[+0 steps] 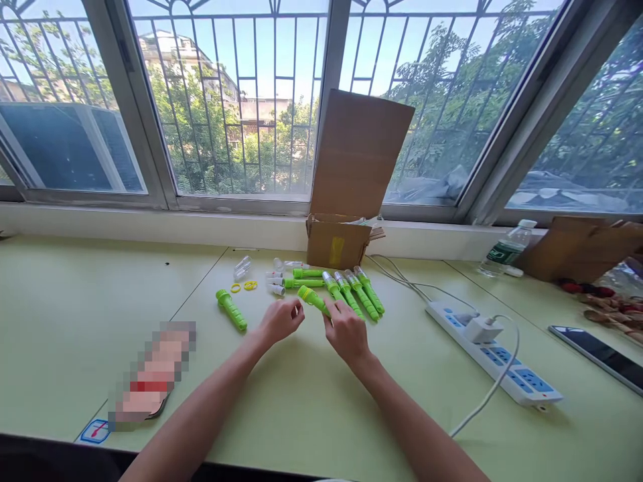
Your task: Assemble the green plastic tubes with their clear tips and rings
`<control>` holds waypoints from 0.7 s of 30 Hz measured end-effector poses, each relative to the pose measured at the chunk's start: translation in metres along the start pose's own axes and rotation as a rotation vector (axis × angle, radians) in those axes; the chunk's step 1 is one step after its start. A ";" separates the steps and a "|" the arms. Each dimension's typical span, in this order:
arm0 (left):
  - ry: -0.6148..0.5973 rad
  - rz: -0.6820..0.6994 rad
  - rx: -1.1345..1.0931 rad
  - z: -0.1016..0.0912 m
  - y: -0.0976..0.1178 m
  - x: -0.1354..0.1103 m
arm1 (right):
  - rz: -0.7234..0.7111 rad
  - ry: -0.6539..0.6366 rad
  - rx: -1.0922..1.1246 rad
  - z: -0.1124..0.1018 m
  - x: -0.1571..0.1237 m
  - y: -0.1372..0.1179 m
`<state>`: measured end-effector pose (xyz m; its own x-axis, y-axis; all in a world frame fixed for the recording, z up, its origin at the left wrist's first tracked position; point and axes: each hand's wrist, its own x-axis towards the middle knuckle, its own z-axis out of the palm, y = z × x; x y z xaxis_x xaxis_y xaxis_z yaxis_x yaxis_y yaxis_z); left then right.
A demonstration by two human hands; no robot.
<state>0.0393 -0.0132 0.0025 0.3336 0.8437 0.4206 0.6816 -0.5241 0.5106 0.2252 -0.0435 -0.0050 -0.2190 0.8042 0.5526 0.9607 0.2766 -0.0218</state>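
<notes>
My left hand (281,320) and my right hand (345,333) meet over the middle of the pale green table (75,321). My right hand's fingers are closed round a green flashlight (311,298), whose head end points toward my left hand. My left hand's fingers are curled close to that head; I cannot make out whether they hold anything. Just behind lies a row of several green flashlights (359,294). Another green flashlight (232,310) lies alone to the left. Small clear and white parts (274,281) and yellow rings (244,286) sit behind my left hand.
An open cardboard box (335,242) stands against the window sill. A white power strip (495,353) with a charger and cable lies at the right. A plastic bottle (505,251), another cardboard box (577,248) and a phone (597,355) are at the far right. A blurred-out item (153,375) lies at front left.
</notes>
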 end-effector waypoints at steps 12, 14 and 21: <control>0.001 -0.189 -0.590 0.002 -0.005 0.003 | 0.076 -0.017 0.398 0.005 -0.001 0.002; -0.004 -0.190 -0.601 0.003 -0.006 0.003 | 0.061 -0.046 0.444 0.003 0.000 0.002; -0.010 -0.175 -0.545 0.004 -0.005 0.003 | 0.028 -0.166 0.535 -0.001 0.001 0.008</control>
<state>0.0392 -0.0079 -0.0017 0.2539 0.9228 0.2897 0.2934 -0.3588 0.8861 0.2324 -0.0413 -0.0043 -0.2601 0.8750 0.4083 0.7554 0.4478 -0.4784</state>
